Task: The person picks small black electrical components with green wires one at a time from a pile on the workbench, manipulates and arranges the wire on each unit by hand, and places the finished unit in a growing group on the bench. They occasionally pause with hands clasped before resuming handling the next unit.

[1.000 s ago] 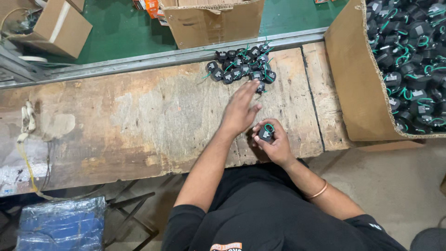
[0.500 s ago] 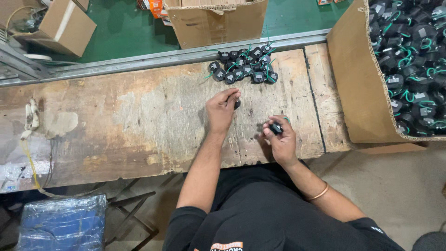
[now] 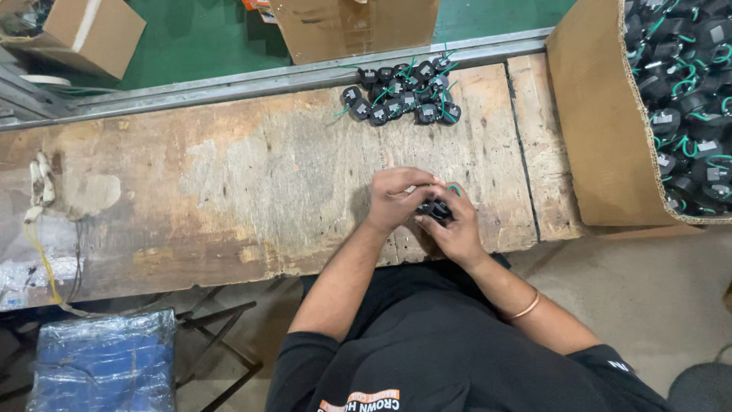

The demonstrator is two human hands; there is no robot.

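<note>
My left hand (image 3: 396, 197) and my right hand (image 3: 456, 229) meet over the near edge of the worn wooden bench (image 3: 229, 183). Both grip one small black part with a green wire (image 3: 438, 207), which sits between the fingers and is mostly hidden. A cluster of several similar black parts with green wires (image 3: 402, 99) lies at the bench's far edge, well beyond my hands.
A large cardboard box (image 3: 602, 130) at the right holds many more black parts (image 3: 686, 91). Two more cardboard boxes (image 3: 358, 27) (image 3: 84, 34) stand on the green floor beyond a metal rail (image 3: 229, 84). A blue wrapped bundle (image 3: 103, 366) lies at the lower left.
My left hand has drawn back from the cluster at the far edge and joined my right hand, so both now close on the one black part.
</note>
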